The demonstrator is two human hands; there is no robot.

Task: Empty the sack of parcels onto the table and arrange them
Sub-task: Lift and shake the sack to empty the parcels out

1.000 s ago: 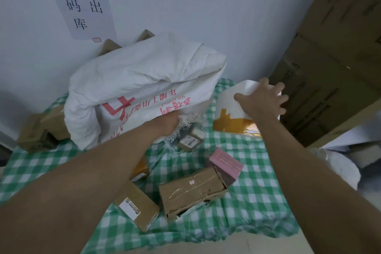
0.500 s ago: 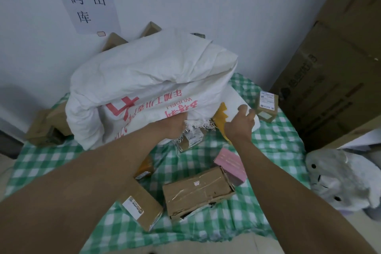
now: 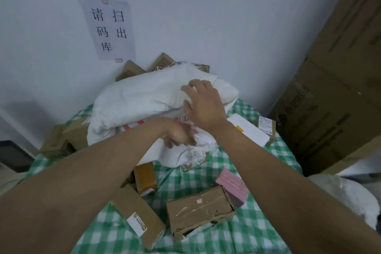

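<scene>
Around white sack (image 3: 144, 97), scattered cardboard parcels (image 3: 198, 210), pink box (image 3: 233, 185)

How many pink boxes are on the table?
1. The pink box lies on the checked cloth, touching the right end of the big taped brown box. The sack may hide more.

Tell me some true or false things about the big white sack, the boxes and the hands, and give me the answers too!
1. The white sack lies on the green checked table. True.
2. The right hand is holding the pink box. False: it rests on top of the sack; the pink box lies untouched on the table.
3. The left hand grips the sack's frayed edge. True.
4. All the brown boxes are inside the sack. False: several, such as the taped brown box, lie out on the table.
</scene>
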